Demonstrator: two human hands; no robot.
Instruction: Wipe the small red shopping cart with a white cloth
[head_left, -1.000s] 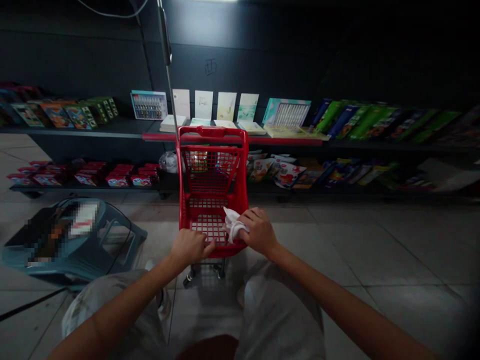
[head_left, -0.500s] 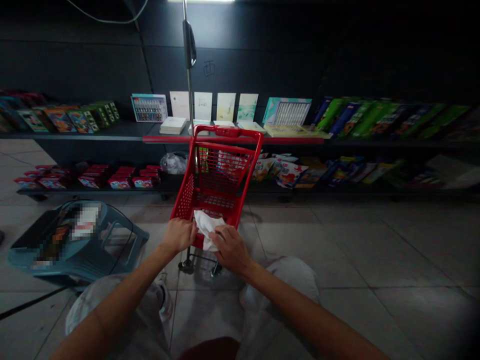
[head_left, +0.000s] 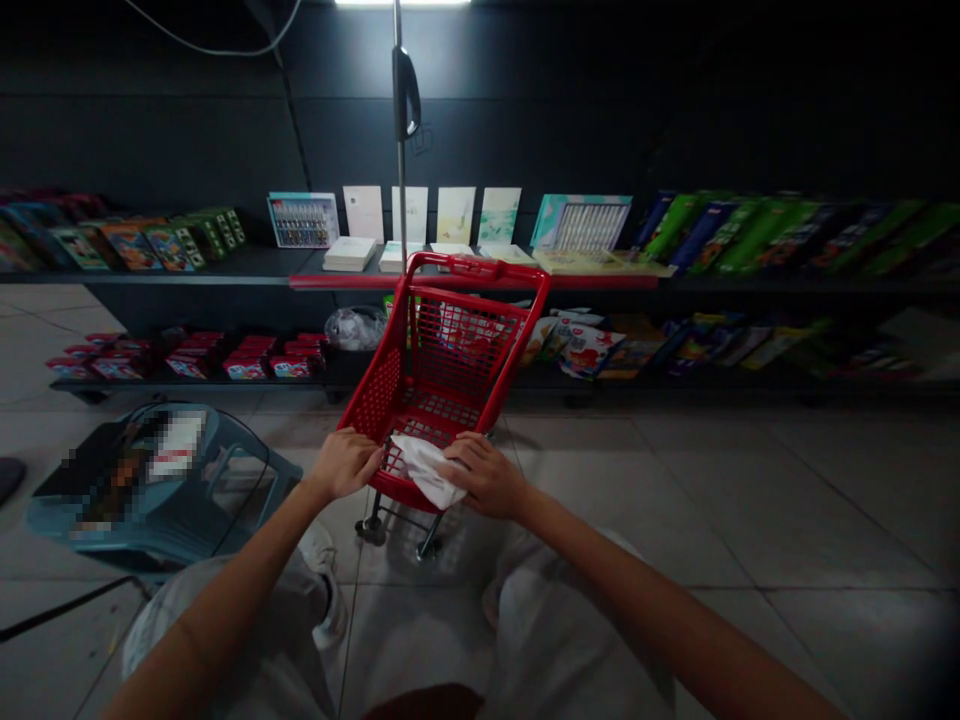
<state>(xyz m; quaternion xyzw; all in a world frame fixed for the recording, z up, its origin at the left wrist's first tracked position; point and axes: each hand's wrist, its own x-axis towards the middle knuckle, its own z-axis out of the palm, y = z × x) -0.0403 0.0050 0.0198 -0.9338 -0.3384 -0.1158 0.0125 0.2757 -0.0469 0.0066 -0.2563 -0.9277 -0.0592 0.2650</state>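
Note:
A small red shopping cart (head_left: 442,360) stands on the tiled floor right in front of my knees, tilted to the right. My left hand (head_left: 343,463) is closed on the cart's near left rim. My right hand (head_left: 484,475) presses a crumpled white cloth (head_left: 426,470) against the cart's near edge, fingers curled over it. The cart's mesh basket looks empty apart from the cloth draped over its edge.
A teal plastic stool (head_left: 161,480) with something on it sits at my left. Low dark shelves (head_left: 480,275) along the wall carry books, boxes and packets. A thin metal pole (head_left: 401,150) rises behind the cart. Tiled floor stretches to the right.
The cart has turned and tilted to the right. My left hand moved onto its left rim. My right hand slid the cloth leftwards along the near edge.

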